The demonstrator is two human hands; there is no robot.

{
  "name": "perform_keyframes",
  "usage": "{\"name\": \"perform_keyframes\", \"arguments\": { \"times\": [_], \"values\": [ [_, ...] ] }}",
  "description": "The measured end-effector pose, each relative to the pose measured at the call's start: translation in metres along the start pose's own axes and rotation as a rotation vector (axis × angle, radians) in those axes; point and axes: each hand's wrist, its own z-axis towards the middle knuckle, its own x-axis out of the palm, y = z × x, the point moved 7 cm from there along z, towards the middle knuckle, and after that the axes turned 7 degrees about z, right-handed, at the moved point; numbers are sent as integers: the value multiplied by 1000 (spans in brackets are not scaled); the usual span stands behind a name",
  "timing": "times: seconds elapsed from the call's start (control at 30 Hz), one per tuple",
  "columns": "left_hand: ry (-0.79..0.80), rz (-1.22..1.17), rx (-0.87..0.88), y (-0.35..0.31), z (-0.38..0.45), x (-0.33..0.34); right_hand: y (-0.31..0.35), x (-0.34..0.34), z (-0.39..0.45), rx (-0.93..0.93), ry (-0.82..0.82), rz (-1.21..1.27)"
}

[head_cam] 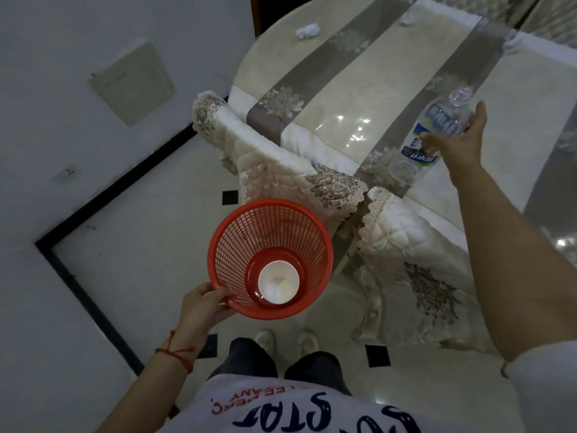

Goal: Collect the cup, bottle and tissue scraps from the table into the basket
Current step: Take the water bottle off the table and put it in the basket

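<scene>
My left hand [202, 306] grips the rim of a red mesh basket [270, 226], held out over the floor. A white paper cup [278, 284] stands in the basket's bottom. My right hand [459, 135] reaches over the table's near edge, thumb and fingers wrapped around a clear plastic bottle [434, 126] with a blue and white label. The bottle is tilted, its base towards me. A crumpled tissue scrap [308, 30] lies on the table's far left part. Another tissue scrap [407, 17] lies farther back, and a third white scrap [512, 42] sits at the far right.
The table [368, 76] has a glossy cover with grey floral stripes. Two chairs with quilted cream covers [281, 157] [415, 245] stand at its near side, between me and the table. Tiled floor [150, 220] lies left of the chairs, with a wall beyond it.
</scene>
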Motion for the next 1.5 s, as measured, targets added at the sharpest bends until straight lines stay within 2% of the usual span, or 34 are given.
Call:
{"name": "perform_keyframes", "arguments": {
  "times": [0.13,0.33,0.43,0.57,0.67,0.77,0.87,0.97,1.17,1.27,1.37,1.5],
  "values": [
    [-16,6,-4,-1,-1,3,-8,0,12,5,16,-12],
    [-59,0,-19,2,-2,1,2,8,2,-81,-69,-136],
    [-75,-21,-10,5,-2,-2,27,27,-19,-163,-61,-39],
    [-95,-45,-7,8,-1,-8,81,63,-61,-299,43,162],
    [-121,-87,-11,11,-1,-15,110,109,-105,-305,264,299],
    [-132,-136,3,12,-4,-22,103,173,-160,-219,568,251],
    [-146,-233,12,15,-8,-32,68,230,-220,-109,811,113],
    [-192,-328,2,22,-12,-45,29,268,-275,-97,978,-66],
    [-327,-367,-51,56,-18,-76,-19,311,-345,-114,1254,-296],
    [-374,-363,-80,75,-22,-92,-18,324,-350,-209,1273,-364],
    [-405,-456,-85,87,-25,-106,-16,329,-342,-324,1203,-351],
    [-484,-494,-84,95,-27,-130,-36,324,-328,-254,1106,-338]
  ]
}}
